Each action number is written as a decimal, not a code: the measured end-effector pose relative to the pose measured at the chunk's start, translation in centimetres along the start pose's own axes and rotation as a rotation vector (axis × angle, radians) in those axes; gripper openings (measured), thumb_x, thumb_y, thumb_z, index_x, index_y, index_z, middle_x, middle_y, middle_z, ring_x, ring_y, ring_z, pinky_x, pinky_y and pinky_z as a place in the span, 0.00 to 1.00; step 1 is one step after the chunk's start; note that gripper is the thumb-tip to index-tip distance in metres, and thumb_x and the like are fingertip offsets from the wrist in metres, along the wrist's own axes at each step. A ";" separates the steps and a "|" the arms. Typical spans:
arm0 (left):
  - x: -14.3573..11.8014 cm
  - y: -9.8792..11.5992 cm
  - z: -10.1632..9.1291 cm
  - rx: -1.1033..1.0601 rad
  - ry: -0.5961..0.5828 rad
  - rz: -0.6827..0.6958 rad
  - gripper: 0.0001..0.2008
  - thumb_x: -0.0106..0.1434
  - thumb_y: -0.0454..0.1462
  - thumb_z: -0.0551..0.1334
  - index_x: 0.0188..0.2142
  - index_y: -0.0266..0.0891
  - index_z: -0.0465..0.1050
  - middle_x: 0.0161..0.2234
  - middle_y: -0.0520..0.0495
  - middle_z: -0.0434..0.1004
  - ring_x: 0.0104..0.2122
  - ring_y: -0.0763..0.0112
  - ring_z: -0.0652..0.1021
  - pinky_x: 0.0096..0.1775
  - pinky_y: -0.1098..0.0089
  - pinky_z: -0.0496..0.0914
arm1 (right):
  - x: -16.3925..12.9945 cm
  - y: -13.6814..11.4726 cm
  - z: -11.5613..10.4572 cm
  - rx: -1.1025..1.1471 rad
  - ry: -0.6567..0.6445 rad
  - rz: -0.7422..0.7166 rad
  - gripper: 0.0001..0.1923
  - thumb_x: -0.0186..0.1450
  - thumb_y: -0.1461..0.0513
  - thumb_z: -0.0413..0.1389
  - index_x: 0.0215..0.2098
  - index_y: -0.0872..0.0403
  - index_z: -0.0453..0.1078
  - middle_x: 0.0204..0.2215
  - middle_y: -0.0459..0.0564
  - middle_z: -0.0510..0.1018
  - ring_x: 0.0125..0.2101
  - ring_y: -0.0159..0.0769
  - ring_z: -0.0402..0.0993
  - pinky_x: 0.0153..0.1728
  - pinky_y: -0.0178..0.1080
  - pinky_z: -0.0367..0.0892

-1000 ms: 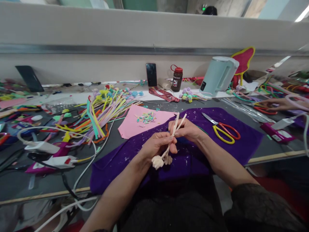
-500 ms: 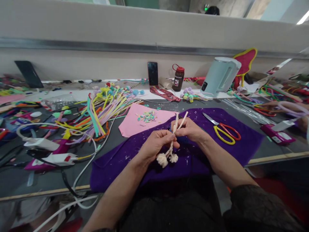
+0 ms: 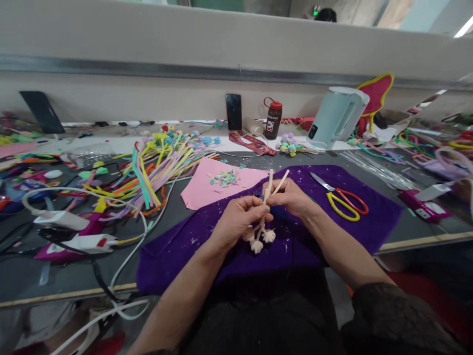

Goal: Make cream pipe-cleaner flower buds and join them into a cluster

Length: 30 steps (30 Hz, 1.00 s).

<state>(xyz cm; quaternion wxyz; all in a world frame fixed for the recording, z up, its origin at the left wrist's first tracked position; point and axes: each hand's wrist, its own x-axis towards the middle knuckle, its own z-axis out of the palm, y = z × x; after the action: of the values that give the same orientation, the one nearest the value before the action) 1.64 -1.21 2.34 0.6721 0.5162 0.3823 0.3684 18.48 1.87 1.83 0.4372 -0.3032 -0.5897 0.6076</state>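
Observation:
Cream pipe cleaners (image 3: 263,227) hang over the purple cloth (image 3: 177,261), twisted together, with fluffy flower-like heads pointing down and two bare ends sticking up. My left hand (image 3: 244,217) pinches the joined stems from the left. From the right, my right hand (image 3: 286,197) grips them just above, its fingertips close to the left ones. The fingers hide the twisted middle. To the right on the cloth lie scissors (image 3: 340,196) with one red and one yellow handle, blades slightly apart.
Pink felt (image 3: 195,185) holds cut pastel pieces (image 3: 226,178). Coloured pipe cleaners (image 3: 166,167) and power strips with cables (image 3: 86,244) lie left. Behind stand a phone (image 3: 233,112), a bottle (image 3: 272,121) and a pale blue kettle (image 3: 334,118). A magenta power strip (image 3: 424,204) lies right.
The cream flower heads have swung slightly right and turned, and a part of them is now behind my left fingers. At the right edge, another person's hand has moved away from the orange-handled tool.

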 end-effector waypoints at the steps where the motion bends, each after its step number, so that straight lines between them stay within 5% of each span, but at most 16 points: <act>1: 0.0 0.1 0.0 0.019 0.028 0.023 0.11 0.49 0.40 0.66 0.27 0.34 0.71 0.22 0.47 0.77 0.19 0.75 0.72 0.24 0.74 0.64 | 0.0 0.0 0.0 -0.008 0.011 -0.005 0.06 0.47 0.65 0.62 0.21 0.60 0.69 0.17 0.44 0.71 0.18 0.25 0.62 0.20 0.30 0.54; 9: -0.1 0.0 -0.4 0.011 0.030 0.047 0.10 0.51 0.41 0.64 0.24 0.35 0.71 0.19 0.49 0.75 0.16 0.79 0.67 0.19 0.77 0.60 | 0.1 0.7 -0.3 0.070 -0.056 -0.032 0.08 0.47 0.65 0.65 0.23 0.60 0.70 0.21 0.45 0.73 0.22 0.28 0.67 0.24 0.31 0.61; 14: -0.2 0.0 -0.5 -0.083 -0.101 -0.035 0.10 0.51 0.41 0.64 0.25 0.34 0.71 0.19 0.48 0.75 0.16 0.74 0.71 0.20 0.74 0.63 | 0.2 0.8 -0.3 0.111 -0.156 -0.012 0.12 0.47 0.63 0.65 0.29 0.59 0.71 0.24 0.45 0.73 0.23 0.28 0.67 0.26 0.31 0.61; 22: 0.0 -1.1 -0.1 -0.192 -0.355 -0.072 0.11 0.49 0.41 0.66 0.22 0.33 0.72 0.17 0.46 0.74 0.17 0.69 0.73 0.22 0.70 0.67 | -0.2 0.2 -0.4 0.056 -0.329 -0.123 0.08 0.46 0.63 0.65 0.23 0.59 0.72 0.23 0.45 0.70 0.23 0.27 0.64 0.23 0.31 0.58; 30: 0.2 -0.4 -0.1 -0.169 -0.134 -0.038 0.10 0.48 0.38 0.66 0.29 0.34 0.72 0.24 0.45 0.78 0.22 0.69 0.76 0.28 0.68 0.70 | -0.2 0.0 -0.4 0.050 -0.133 -0.061 0.09 0.48 0.63 0.63 0.24 0.60 0.69 0.20 0.44 0.70 0.21 0.27 0.63 0.24 0.30 0.58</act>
<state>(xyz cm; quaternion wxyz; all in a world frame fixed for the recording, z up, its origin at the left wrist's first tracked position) 1.73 -1.05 1.90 0.7441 0.4740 0.3136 0.3512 18.96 1.84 1.76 0.4225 -0.2331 -0.6111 0.6274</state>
